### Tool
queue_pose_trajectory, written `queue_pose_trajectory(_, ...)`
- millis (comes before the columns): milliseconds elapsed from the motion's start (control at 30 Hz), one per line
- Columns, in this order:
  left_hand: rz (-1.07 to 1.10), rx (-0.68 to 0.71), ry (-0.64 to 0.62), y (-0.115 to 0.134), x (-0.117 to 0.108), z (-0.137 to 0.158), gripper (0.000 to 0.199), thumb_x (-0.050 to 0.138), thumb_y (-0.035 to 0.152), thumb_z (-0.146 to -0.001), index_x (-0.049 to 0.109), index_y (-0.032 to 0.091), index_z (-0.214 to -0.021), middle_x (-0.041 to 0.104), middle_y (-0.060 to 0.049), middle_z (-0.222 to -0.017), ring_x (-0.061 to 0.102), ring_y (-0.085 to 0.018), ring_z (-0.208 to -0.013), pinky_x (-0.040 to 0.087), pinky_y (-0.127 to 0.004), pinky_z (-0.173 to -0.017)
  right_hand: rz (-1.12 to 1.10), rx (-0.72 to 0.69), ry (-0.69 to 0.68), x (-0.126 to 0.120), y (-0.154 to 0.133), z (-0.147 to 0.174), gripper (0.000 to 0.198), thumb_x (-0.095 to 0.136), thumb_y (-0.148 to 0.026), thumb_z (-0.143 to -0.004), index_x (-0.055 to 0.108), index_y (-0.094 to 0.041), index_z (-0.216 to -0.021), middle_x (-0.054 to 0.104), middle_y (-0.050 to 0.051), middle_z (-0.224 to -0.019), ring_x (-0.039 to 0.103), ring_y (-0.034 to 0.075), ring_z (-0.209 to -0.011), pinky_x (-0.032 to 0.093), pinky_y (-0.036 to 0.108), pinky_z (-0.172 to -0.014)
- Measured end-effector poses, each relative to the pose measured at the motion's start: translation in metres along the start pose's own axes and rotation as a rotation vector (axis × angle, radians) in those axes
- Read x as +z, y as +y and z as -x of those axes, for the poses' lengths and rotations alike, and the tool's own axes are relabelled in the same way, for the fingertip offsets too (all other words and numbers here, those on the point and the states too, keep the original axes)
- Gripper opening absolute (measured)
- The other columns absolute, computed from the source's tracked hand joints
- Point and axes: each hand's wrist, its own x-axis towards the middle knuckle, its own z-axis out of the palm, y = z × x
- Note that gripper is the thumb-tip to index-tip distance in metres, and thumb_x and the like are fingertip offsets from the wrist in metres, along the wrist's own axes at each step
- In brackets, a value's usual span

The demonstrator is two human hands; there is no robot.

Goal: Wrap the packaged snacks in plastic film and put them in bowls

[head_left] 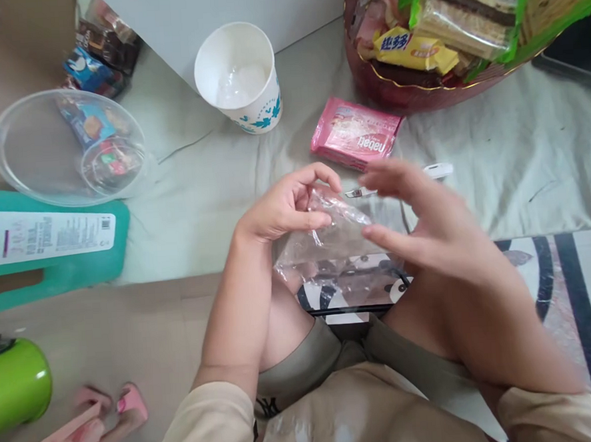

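My left hand (294, 204) pinches a crumpled clear plastic bag (322, 246) by its upper edge, above my lap. Just right of the bag is my right hand (415, 207), smeared by motion, thumb and fingers apart with nothing between them. Its thumb tip is close to the bag's edge; whether they touch, I cannot tell. Beyond the hands lies a pink Nabati wafer packet (356, 134). A small white cutter (437, 170) with a metal blade lies on the cloth, partly hidden behind my right fingers.
A paper cup (263, 106) with clear plastic inside stands ahead. A dark red bowl (418, 97) of snacks is at upper right. At left are a round clear lid (25, 144), a teal container (111, 239) and a green bin (20, 384). Another person's pink-shod feet (131, 404) show at lower left.
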Motion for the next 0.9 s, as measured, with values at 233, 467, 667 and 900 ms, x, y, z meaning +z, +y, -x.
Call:
queue_pose_trajectory(233,0.075,0.075,0.145,0.0,-0.006,-0.004,0.048,0.092,0.045,-0.07,0.065,0.023,-0.104,0.074,-0.003,-0.087,0.075,-0.017,-0.075,0.061,-0.026,-0.062,-0.099,0.194,-0.184,0.004,-0.007,-0.008,0.025,0.068,-0.028,-0.088,0.052,-0.023,-0.07,0.05,-0.006,-0.053,0.042,0.009,-0.047,0.031,0.025,-0.044)
queue_pose_trajectory(467,0.246,0.016,0.09,-0.01,-0.002,-0.012,0.065,0.092,0.064,-0.063,0.07,0.022,-0.108,0.08,-0.007,-0.094,0.081,-0.026,-0.086,0.068,-0.036,-0.07,-0.331,0.192,0.323,0.025,0.019,-0.008,0.028,0.07,-0.05,-0.093,0.056,-0.028,-0.087,0.06,-0.004,-0.061,0.054,0.013,-0.047,0.038,0.027,-0.043)
queue_pose_trajectory(667,0.152,0.159,0.355,-0.016,-0.001,-0.016,0.041,0.092,0.047,-0.071,0.065,0.021,-0.089,0.074,0.0,-0.079,0.073,-0.014,-0.069,0.06,-0.026,-0.062,-0.281,0.229,0.326,0.027,0.026,-0.009,0.035,0.072,-0.058,-0.092,0.056,-0.027,-0.089,0.049,-0.009,-0.05,0.036,0.008,-0.037,0.025,0.025,-0.038)
queue_pose_trajectory(900,0.153,0.024,0.199,-0.009,0.0,-0.005,0.033,0.087,0.044,-0.076,0.065,0.024,-0.09,0.064,0.005,-0.061,0.055,-0.01,-0.043,0.043,-0.022,-0.039,-0.327,0.054,0.472,0.033,0.041,-0.009,0.014,0.071,-0.044,-0.094,0.07,-0.03,-0.097,0.056,-0.004,-0.066,0.046,0.011,-0.051,0.034,0.027,-0.049)
